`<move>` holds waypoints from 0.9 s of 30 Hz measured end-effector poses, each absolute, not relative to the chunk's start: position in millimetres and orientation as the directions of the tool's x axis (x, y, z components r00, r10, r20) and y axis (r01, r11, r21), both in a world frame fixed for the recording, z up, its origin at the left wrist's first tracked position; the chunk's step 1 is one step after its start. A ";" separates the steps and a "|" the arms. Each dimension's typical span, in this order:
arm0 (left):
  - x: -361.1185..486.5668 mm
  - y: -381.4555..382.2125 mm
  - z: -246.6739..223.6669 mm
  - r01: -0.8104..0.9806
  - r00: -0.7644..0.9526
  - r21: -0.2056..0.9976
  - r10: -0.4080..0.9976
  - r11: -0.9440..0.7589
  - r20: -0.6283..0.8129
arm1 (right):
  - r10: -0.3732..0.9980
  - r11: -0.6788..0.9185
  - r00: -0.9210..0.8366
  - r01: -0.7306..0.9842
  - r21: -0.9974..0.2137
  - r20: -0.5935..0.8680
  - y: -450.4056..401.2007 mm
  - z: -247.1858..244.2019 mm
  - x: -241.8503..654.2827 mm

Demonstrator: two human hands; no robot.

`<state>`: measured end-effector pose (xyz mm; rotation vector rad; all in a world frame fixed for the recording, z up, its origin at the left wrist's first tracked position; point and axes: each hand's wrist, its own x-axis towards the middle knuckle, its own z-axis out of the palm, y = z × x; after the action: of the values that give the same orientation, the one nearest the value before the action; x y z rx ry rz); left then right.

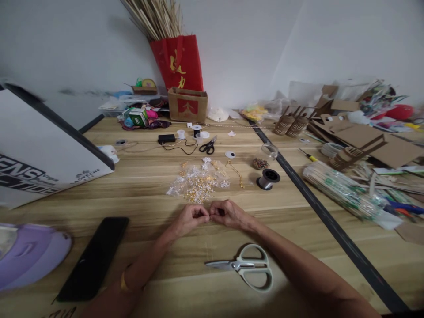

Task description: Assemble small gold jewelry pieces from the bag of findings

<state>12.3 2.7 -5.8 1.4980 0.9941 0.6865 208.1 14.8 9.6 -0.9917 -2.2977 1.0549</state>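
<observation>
Thumb and forefinger of my left hand (192, 217) are pinched together, touching the fingertips of my right hand (228, 213). My right hand is closed in a pinch too. What they hold is too small to make out; faint thin lines show on the wood below them. Just beyond the fingers lies a loose pile of gold and clear beads (198, 184) with small plastic bags. A gold chain (236, 174) lies to the right of the pile. Nearer to me, scissors with pale handles (243, 265) rest on the table between my forearms.
A spool of wire or thread (268, 179) and a jar of small beads (263, 158) stand on the right. Black scissors (208, 145) lie farther back. At left are a black phone (94, 258), a purple object (36, 256) and a white box (43, 154). Wrapped sticks (341, 187) lie right.
</observation>
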 end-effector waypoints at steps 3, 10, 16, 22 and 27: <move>12.6 3.3 -7.4 0.207 0.468 0.978 0.878 0.002 -0.101 | 0.745 0.433 -0.665 0.419 -0.798 0.055 16.3 10.0 208.6; 13.6 1.7 -4.4 0.230 0.464 0.973 0.875 0.034 -0.140 | 0.718 0.392 -0.696 0.380 -0.838 0.020 16.8 18.2 211.1; 13.8 1.3 -2.8 0.262 0.449 0.964 0.878 0.047 -0.165 | 0.777 0.477 -0.620 0.466 -0.745 0.110 17.2 30.5 215.9; 13.5 0.6 -4.4 0.225 0.457 0.972 0.875 0.063 -0.163 | 0.775 0.587 -0.562 0.470 -0.660 0.289 2.4 40.1 207.4; 12.8 1.6 -8.5 0.175 0.460 0.979 0.870 0.104 -0.175 | 0.697 0.655 -0.696 0.516 -0.552 0.176 -10.5 33.8 197.3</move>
<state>12.8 1.6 -8.5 1.3984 1.0012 0.6653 197.3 -10.5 33.8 -0.9581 -2.5005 0.6673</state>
